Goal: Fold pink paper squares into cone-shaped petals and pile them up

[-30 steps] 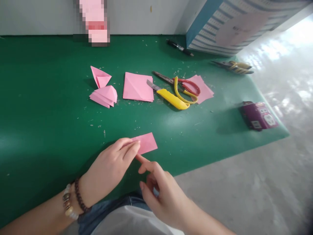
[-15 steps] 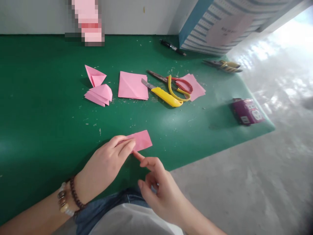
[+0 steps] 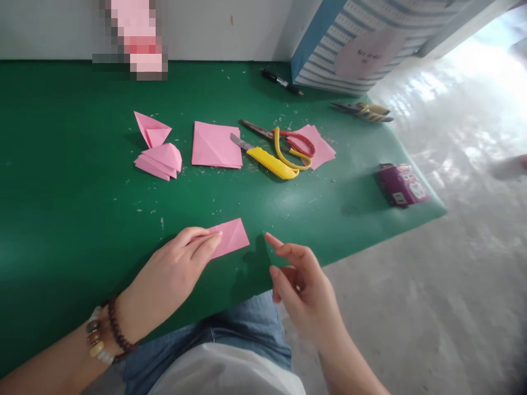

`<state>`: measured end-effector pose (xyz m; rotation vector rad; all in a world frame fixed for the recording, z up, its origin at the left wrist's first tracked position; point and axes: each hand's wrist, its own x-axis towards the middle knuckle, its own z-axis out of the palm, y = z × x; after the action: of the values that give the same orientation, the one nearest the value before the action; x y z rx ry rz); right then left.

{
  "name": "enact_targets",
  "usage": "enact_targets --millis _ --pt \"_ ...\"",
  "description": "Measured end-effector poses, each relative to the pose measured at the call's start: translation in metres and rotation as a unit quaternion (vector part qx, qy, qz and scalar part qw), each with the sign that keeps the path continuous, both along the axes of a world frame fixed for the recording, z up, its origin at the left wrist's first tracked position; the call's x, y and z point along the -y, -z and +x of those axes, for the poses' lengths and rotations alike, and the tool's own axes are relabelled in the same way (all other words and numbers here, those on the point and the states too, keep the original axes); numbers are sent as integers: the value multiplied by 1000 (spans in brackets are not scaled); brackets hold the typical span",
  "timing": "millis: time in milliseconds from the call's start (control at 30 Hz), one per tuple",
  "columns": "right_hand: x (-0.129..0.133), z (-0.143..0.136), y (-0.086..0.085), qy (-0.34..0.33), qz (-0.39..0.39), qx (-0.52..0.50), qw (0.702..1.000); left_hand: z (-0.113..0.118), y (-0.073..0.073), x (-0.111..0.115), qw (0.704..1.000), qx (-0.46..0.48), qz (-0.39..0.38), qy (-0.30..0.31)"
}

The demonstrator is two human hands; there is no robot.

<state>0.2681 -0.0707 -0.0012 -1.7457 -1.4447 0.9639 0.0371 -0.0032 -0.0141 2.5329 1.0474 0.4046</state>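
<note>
Smooth green tabletop [image 3: 61, 219], scrap-flecked; creased pink paper strip [image 3: 230, 238] flat near my side, partly under my left hand [image 3: 169, 274], fingers together, can't tell if thumb pinches; right hand [image 3: 307, 288] just beside, index stretched, thumb apart; beyond: square pink sheets [image 3: 213, 147], ridged yellow cutter [image 3: 272, 163], metal-bladed scissors [image 3: 273, 135]

Pink paper oblong [image 3: 230, 237], creased, flat on table [image 3: 61, 219]

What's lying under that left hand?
Under the left hand is a strip of pink paper on the green tabletop. Its right end shows; the hand covers its left end, so I can't tell its shape there.
</note>
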Motion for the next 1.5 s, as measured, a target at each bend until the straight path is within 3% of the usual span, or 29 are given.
enact_targets --millis 67,133,200,367,600,1100,1233,1300,1367,1500 --pt "-9 -5 2 -22 124 121 985 -1 -1 -3 1000 9 -9 6" --pt "-22 -12 7 -55 228 234 944 -3 -2 -6 999 19 -24 9" --pt "-33 -21 13 -87 262 302 912 -5 -3 -8 999 31 -39 10" --pt "-40 -36 25 -137 251 344 894 -6 -5 -12 997 35 -67 19" --pt "-34 -53 23 -176 250 327 894 -5 -4 -13 996 61 -58 24" --pt "-29 -88 27 -164 245 306 905 -6 -4 -13 995 68 -68 23" --pt "-35 -74 17 -195 260 193 926 -6 -5 -13 996 63 -67 20" --pt "-42 -52 9 -168 231 130 950 -7 -4 -13 997 49 -63 24" --pt "-51 -27 5 -96 188 169 963 -8 -3 -14 998 39 -45 38" --pt "-62 4 7 -95 124 245 957 -10 0 -19 996 54 0 75"
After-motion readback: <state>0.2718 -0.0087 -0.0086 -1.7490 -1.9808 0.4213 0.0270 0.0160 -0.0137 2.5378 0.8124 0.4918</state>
